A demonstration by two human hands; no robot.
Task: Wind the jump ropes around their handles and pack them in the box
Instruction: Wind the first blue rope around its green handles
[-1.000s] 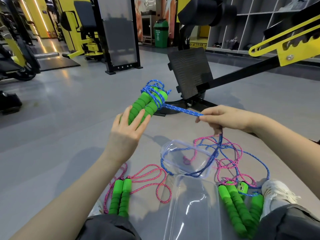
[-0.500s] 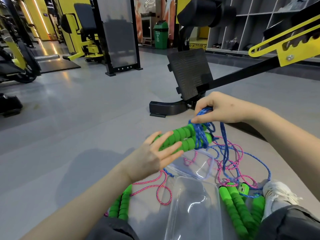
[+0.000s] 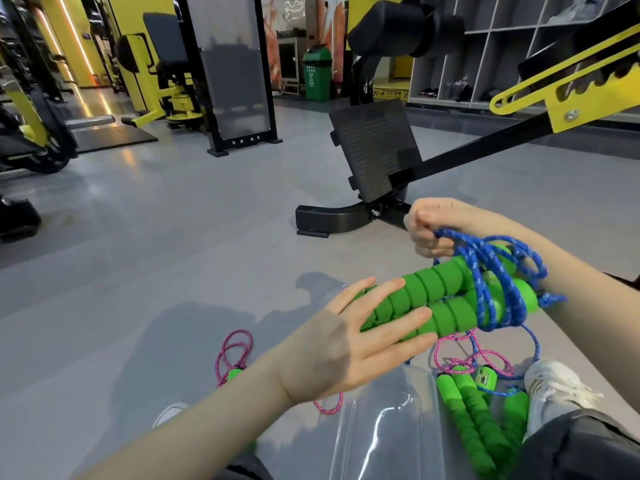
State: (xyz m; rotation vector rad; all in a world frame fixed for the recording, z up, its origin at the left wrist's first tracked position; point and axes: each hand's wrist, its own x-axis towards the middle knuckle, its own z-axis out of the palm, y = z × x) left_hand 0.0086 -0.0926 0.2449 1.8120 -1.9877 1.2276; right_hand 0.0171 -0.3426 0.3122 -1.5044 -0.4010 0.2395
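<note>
Clamped between the near-straight fingers of the left hand [image 3: 346, 344], the pair of green foam handles [image 3: 433, 303] is held side by side in the air above the person's lap. The thumb is hidden. The right hand [image 3: 429, 230] is curled into a fist round the blue rope [image 3: 485, 268], pulling a loop up just beyond the handles' far ends, where several loose turns are bunched. A short blue tail hangs down to the floor.

Below, the clear plastic box [image 3: 374, 441] lies on the grey floor [image 3: 173, 254] between the legs. It looks empty. A second jump rope [image 3: 464, 410] with pink cord lies just right of it and a third pink cord [image 3: 235, 348] to its left, both unwound.

Winding the first rope looks nearly done. The next move likely calls for tucking the tail under a turn, since the coils are slack and could slip off the ends. Then the bundle can go in the box.
</note>
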